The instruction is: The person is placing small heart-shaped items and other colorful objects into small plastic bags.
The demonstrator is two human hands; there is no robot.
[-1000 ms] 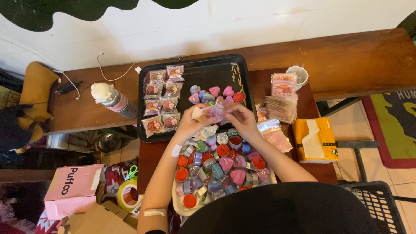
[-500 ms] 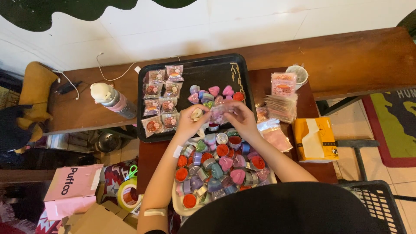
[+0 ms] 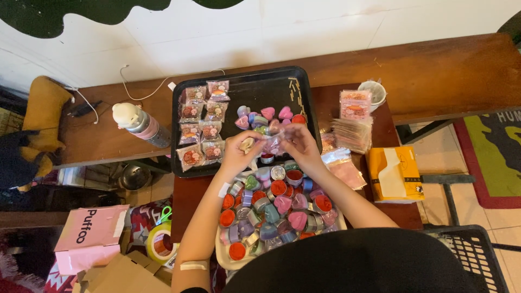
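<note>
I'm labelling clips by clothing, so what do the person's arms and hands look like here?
Both forearms are bare, with no sleeves, gloves, rings or watch visible. The left hand has a small pale plaster at its wrist, and another plaster sits near that elbow. The right hand shows nothing worn.

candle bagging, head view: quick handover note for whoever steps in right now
Left hand and right hand: both hold one clear bag over the black tray's near edge; a pale candle sits at the left fingers.
Done: eight bagged candles in two columns on the tray's left.
Left: loose heart candles mid-tray, and the full white tray of tin candles nearest the person.
Empty bags stacked right of the tray.
</note>
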